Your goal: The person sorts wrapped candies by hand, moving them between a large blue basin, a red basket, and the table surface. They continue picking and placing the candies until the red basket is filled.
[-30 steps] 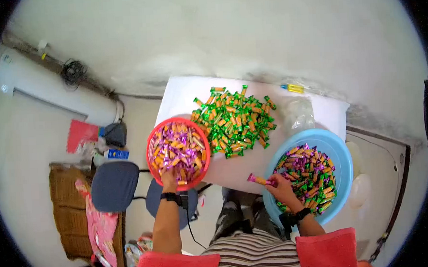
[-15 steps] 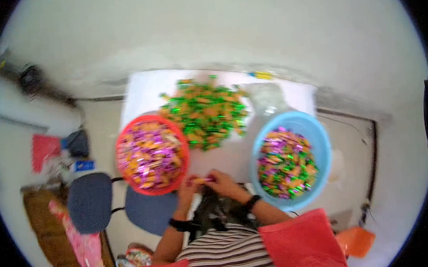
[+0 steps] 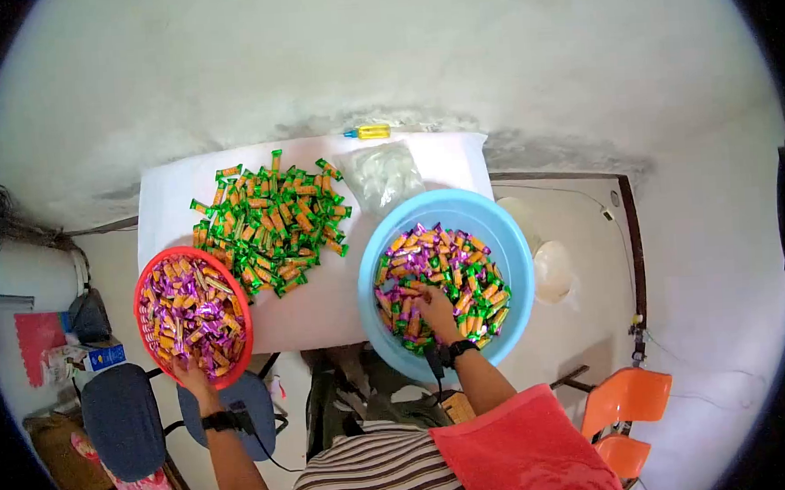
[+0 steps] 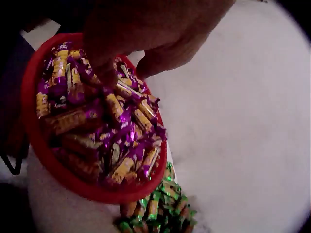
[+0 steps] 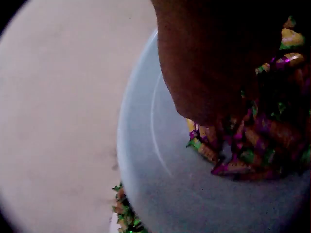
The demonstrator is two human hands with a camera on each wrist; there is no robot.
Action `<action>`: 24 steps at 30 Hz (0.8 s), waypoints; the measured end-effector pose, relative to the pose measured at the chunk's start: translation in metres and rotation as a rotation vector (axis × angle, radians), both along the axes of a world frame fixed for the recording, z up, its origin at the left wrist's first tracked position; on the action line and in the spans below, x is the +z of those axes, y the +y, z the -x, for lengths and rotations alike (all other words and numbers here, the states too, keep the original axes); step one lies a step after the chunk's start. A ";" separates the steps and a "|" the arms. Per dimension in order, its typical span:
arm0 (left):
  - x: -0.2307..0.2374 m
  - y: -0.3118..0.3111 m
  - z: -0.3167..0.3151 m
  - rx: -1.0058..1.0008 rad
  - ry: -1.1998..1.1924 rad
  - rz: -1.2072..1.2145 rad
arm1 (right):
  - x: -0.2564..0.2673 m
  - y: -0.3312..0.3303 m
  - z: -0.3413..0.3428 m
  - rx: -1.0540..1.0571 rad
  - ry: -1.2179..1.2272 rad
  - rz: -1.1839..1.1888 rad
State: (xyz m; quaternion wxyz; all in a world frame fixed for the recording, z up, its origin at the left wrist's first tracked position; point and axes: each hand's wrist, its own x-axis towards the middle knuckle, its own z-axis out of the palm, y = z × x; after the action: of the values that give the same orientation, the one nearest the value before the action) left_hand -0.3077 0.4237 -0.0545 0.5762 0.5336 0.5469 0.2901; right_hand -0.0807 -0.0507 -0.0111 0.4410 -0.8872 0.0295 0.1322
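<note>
My left hand (image 3: 192,375) is at the near rim of a red basket (image 3: 248,328) full of purple-wrapped candies (image 3: 187,304). In the left wrist view its fingers hang over the candies with the thumb apart, nothing visibly held. My right hand (image 3: 439,315) reaches down into a light blue basin (image 3: 520,265), fingertips among mixed purple-wrapped and green-wrapped candies (image 3: 474,281). In the right wrist view the hand (image 5: 209,73) is dark and hides its own fingertips, so I cannot tell whether they pinch a candy.
Green-wrapped candies (image 3: 272,225) lie heaped on the white table (image 3: 326,324) behind the basket. Behind the basin are a clear plastic bag (image 3: 380,176) and a yellow bottle (image 3: 373,132). Dark chairs (image 3: 122,423) stand at the left, orange chairs (image 3: 627,397) at the right.
A purple-wrapped candy in the right hand met the left hand between the containers. Since then the left hand has moved back over the basket and the right into the basin. The head view shifted right.
</note>
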 end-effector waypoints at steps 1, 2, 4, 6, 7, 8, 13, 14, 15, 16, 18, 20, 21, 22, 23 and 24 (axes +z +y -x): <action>-0.013 -0.007 0.010 -0.007 -0.099 -0.085 | -0.011 -0.007 -0.011 0.012 0.003 -0.014; -0.016 -0.020 0.015 -0.050 0.104 -0.148 | -0.034 -0.013 -0.023 0.023 -0.069 0.110; 0.003 -0.074 0.007 -0.123 -0.024 0.011 | -0.075 -0.019 -0.046 0.111 -0.175 0.217; 0.068 -0.146 -0.031 -0.234 0.200 0.046 | -0.083 -0.007 -0.063 0.094 -0.055 0.187; 0.055 -0.160 -0.028 -0.283 0.184 0.056 | -0.086 0.001 -0.066 0.072 0.066 0.177; 0.039 -0.172 -0.023 -0.331 0.170 0.068 | -0.096 0.009 -0.065 0.032 -0.022 0.275; 0.033 -0.220 -0.043 -0.458 0.228 0.165 | -0.115 0.015 -0.065 -0.092 0.049 0.220; 0.037 -0.223 -0.050 -0.554 0.252 0.169 | -0.122 0.010 -0.064 -0.052 0.104 0.224; 0.041 -0.224 -0.058 -0.564 0.249 0.171 | -0.127 0.005 -0.065 -0.015 0.154 0.229; 0.045 -0.226 -0.066 -0.649 0.246 0.228 | -0.130 -0.001 -0.062 -0.023 0.148 0.234; 0.047 -0.227 -0.081 -0.782 0.228 0.301 | -0.130 -0.007 -0.053 -0.013 0.025 0.124; 0.050 -0.231 -0.096 -0.825 0.173 0.296 | -0.125 -0.013 -0.052 -0.036 0.107 0.070; 0.054 -0.231 -0.103 -0.866 0.122 0.292 | -0.116 -0.012 -0.050 -0.057 0.193 0.014; 0.057 -0.229 -0.110 -0.915 0.159 0.346 | -0.093 -0.009 -0.048 -0.125 0.295 -0.037; 0.058 -0.228 -0.116 -0.917 0.149 0.351 | -0.069 -0.008 -0.043 -0.127 0.288 -0.029; 0.060 -0.227 -0.121 -0.966 0.084 0.365 | -0.046 -0.008 -0.036 -0.090 0.076 -0.043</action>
State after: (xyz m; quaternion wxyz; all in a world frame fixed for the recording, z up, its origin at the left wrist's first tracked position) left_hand -0.1865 0.1964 0.0052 0.7057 0.6272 0.3025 -0.1311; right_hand -0.0450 -0.0586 -0.0570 0.4642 -0.8696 0.0830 0.1463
